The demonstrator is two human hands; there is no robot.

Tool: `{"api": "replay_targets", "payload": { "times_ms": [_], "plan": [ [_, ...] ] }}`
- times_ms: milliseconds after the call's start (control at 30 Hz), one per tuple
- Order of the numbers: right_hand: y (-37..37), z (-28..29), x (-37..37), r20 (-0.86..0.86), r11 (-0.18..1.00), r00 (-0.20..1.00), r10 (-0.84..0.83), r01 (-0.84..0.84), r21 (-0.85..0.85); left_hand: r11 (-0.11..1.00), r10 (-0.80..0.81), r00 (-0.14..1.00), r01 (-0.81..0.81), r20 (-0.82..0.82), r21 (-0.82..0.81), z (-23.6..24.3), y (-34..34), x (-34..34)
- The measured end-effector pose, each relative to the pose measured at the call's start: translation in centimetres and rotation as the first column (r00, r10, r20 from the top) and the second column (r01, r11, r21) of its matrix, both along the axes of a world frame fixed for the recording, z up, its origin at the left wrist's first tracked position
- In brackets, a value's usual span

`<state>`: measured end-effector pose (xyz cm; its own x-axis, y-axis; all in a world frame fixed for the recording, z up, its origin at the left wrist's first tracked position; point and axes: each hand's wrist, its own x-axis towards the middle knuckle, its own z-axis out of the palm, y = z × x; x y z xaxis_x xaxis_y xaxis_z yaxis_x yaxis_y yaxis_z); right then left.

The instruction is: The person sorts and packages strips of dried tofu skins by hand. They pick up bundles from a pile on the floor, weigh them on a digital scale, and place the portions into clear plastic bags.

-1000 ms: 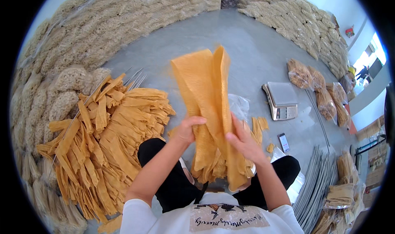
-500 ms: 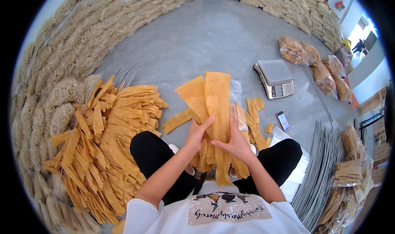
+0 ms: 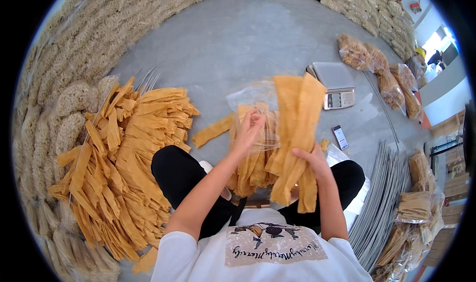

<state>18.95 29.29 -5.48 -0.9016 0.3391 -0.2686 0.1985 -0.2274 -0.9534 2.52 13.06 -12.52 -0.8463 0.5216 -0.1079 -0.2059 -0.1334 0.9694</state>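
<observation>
Long, flat yellow strips [image 3: 296,128], like dried bean curd sheets, stand upright in my right hand [image 3: 312,159], which is closed round their lower part. To their left, between my legs, a clear plastic bag [image 3: 253,92] lies over more of the same strips [image 3: 250,170], some of them inside it. My left hand [image 3: 249,130] is at this bag, its fingers bent together on the thin film. A single yellow strip [image 3: 212,131] lies on the floor left of the bag.
A big heap of yellow strips [image 3: 144,148] with thin metal rods is at my left. To the right are a scale [image 3: 334,86], a phone [image 3: 340,137], a bundle of grey rods [image 3: 374,202] and filled bags [image 3: 354,53]. Stacked pale bundles [image 3: 89,49] line the far side.
The strips that both hands held in the middle have moved right, now in my right hand alone. My left hand has let go of them and come to the bag, which now shows.
</observation>
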Motion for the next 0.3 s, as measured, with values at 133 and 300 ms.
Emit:
{"api": "replay_targets", "payload": {
  "times_ms": [133,300],
  "plan": [
    [1.8,2.1,2.8,0.151,0.983,0.988,-0.016,0.043,-0.176,0.786,-0.272,0.902,0.006,-0.336,-0.618,-4.6,0.1,-1.2],
    [2.8,-2.0,6.1,0.282,0.986,0.95,0.133,-0.099,-0.131,0.503,-0.738,0.564,0.093,-0.371,-0.859,-12.7,2.0,1.4]
  ]
}}
